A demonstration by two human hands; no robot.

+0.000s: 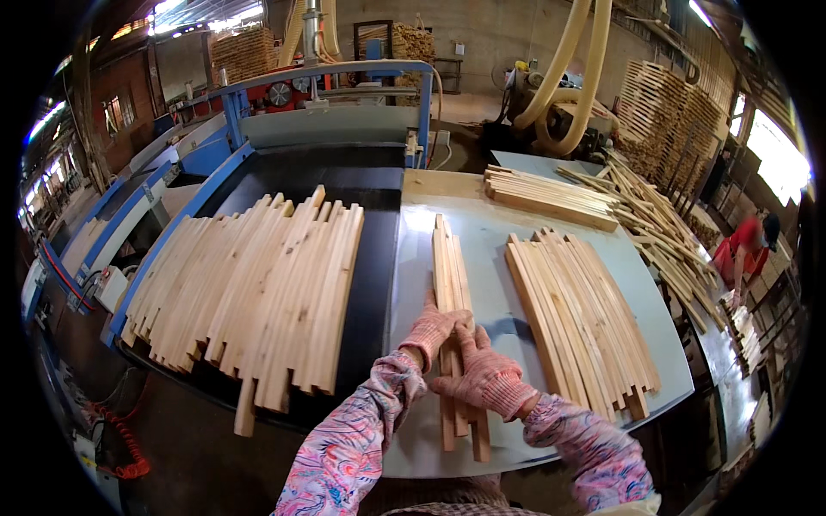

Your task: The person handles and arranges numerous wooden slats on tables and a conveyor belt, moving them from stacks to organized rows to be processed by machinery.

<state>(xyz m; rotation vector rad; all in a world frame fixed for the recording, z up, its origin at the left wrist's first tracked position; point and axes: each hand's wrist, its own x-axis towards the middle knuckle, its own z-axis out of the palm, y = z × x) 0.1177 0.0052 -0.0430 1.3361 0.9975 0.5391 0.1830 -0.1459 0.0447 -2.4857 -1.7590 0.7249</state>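
A narrow bundle of pale wooden strips (450, 267) lies lengthwise on the grey metal table, its near ends uneven. My left hand (435, 331), in a pink knitted glove, closes round the bundle's left side about midway along. Just nearer to me, my right hand (489, 378), gloved alike, wraps over the strips from the right, with its fingers reaching across them. The two hands touch or nearly touch at the thumbs. To the right lies a wider row of wooden strips (585, 322), side by side. A larger row of strips (249, 292) covers the black belt at left.
A blue machine frame (331, 66) spans the belt's far end. Stacked strips (551, 198) lie at the table's back edge, and a loose heap of strips (667, 241) lies beyond to the right. Pale hoses (568, 86) hang behind. A person in red (747, 249) bends at far right.
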